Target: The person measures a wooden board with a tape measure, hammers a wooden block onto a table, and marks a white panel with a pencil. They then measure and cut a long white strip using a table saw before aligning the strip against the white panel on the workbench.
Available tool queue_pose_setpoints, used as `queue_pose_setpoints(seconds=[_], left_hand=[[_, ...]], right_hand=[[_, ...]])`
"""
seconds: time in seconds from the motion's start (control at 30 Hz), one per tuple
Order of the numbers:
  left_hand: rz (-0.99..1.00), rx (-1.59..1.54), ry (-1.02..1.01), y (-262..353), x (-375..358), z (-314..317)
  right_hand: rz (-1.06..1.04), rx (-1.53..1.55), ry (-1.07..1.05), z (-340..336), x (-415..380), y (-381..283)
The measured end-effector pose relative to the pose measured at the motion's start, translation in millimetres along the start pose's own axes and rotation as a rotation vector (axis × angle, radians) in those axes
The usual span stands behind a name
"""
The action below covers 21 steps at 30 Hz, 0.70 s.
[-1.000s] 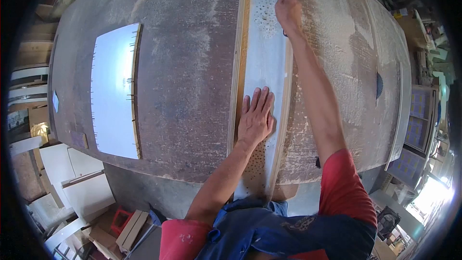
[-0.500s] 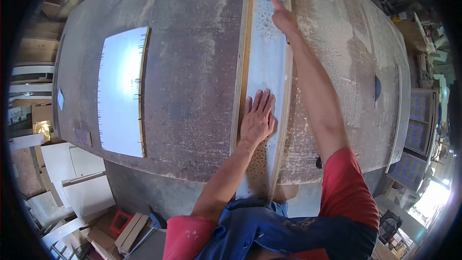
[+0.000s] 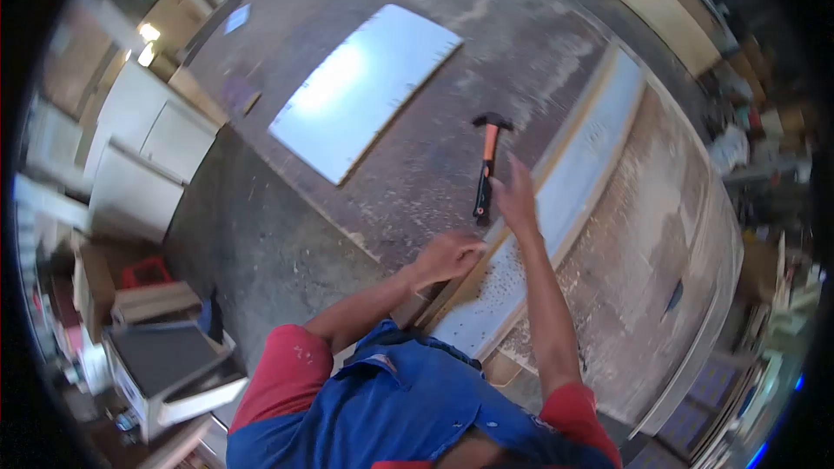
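Note:
A long narrow board with raised side strips lies across the bench, its pale face dotted with small dark marks or bits near my body. On the bench just left of it rests a claw hammer with an orange and black handle. My right hand is over the board beside the handle, fingers apart and holding nothing. At the board's left edge is my left hand, its fingers bent and blurred; whether they grip the edge cannot be made out.
A white panel with dark marks along its edges lies on the worn bench. A dark blade-like disc shows in the bench surface at right. White cabinet pieces stand at left, above boxes and a red crate.
The hammer has left my right hand and now lies on the bench left of the board. My right hand came nearer; my left hand moved off the board's face to its left edge. The view turned.

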<state>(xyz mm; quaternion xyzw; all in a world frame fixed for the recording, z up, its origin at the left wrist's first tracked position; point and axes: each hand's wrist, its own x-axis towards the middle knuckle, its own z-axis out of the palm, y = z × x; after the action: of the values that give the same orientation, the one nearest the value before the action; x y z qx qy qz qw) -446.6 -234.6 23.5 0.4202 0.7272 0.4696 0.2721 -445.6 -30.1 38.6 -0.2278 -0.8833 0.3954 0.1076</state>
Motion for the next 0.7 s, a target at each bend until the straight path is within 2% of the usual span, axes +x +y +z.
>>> queue_pose_setpoints(seconds=[0.03, 0.07, 0.13, 0.17, 0.2, 0.23, 0.27, 0.3, 0.33, 0.37, 0.4, 0.43, 0.5, 0.53, 0.57, 0.6, 0.67, 0.7], left_hand=[[0.004, 0.106, 0.243, -24, -19, -18], [0.001, 0.209, 0.48, -50, -36, -32], [-0.078, 0.385, 0.879, -82, -52, -78], [-0.115, 0.403, 0.979, -104, -57, -103], [-0.174, 0.443, 1.061, -114, -57, -129], [-0.234, 0.482, 1.139, -124, -54, -155], [-0.247, 0.561, 1.197, -139, -50, -182], [-0.26, 0.641, 1.25, -155, -44, -209], [-0.288, 0.674, 1.299, -172, -37, -235], [-0.312, 0.707, 1.341, -187, -28, -257], [-0.436, 0.755, 1.295, -197, -18, -278], [-0.55, 0.799, 1.239, -204, -10, -294], [-0.662, 0.698, 1.042, -217, 0, -323], [-0.735, 0.649, 0.999, -229, 3, -333], [-0.811, 0.604, 0.95, -237, 8, -336], [-0.787, 0.594, 0.943, -237, 13, -330], [-0.774, 0.773, 1.113, -233, 7, -319], [-0.766, 0.77, 1.114, -228, 3, -312]], right_hand=[[-0.108, -0.034, 0.024, -11, -14, 7], [-0.084, -0.053, 0.059, -27, -41, 15], [0.05, -0.356, 0.14, -50, -93, 48], [0.073, -0.43, 0.164, -60, -123, 95], [0.195, -0.586, 0.163, -72, -159, 117], [0.363, -0.61, 0.186, -84, -189, 97], [0.425, -0.678, 0.144, -93, -224, 116], [0.573, -0.777, 0.146, -91, -259, 148], [0.729, -0.872, 0.153, -94, -287, 170], [0.738, -0.775, 0.068, -101, -307, 168], [0.75, -0.672, -0.009, -104, -325, 162], [0.767, -0.677, 0.019, -102, -338, 164], [0.566, -0.77, 0.148, -95, -359, 175], [0.617, -0.605, 0.212, -96, -360, 167], [0.629, -0.609, 0.246, -95, -361, 166], [0.666, -0.589, 0.281, -94, -364, 165], [0.697, -0.568, 0.321, -91, -360, 160], [0.629, -0.546, 0.37, -88, -353, 150]])
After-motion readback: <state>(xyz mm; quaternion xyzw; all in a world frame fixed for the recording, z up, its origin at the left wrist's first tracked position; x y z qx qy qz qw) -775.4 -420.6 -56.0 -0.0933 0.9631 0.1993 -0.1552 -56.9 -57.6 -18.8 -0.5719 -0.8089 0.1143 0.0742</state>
